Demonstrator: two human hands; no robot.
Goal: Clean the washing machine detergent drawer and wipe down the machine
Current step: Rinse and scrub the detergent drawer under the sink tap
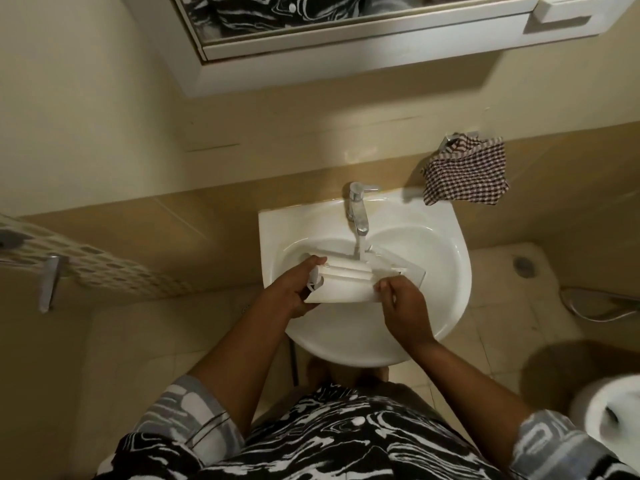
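The white plastic detergent drawer (349, 282) lies crosswise over the bowl of the white sink (446, 258), under water running from the chrome tap (356, 209). My left hand (298, 289) grips the drawer's left end, fingers curled round it. My right hand (401, 299) holds the drawer's right part near its front panel, fingers curled on the edge. The stream hits the drawer's middle compartments. No washing machine is in view.
A checked cloth (467, 171) hangs on the wall at the sink's right. A mirror cabinet (363, 46) is above. A perforated white basket (104, 268) juts in at left. A toilet roll (613, 410) and a shower hose (595, 306) are at right.
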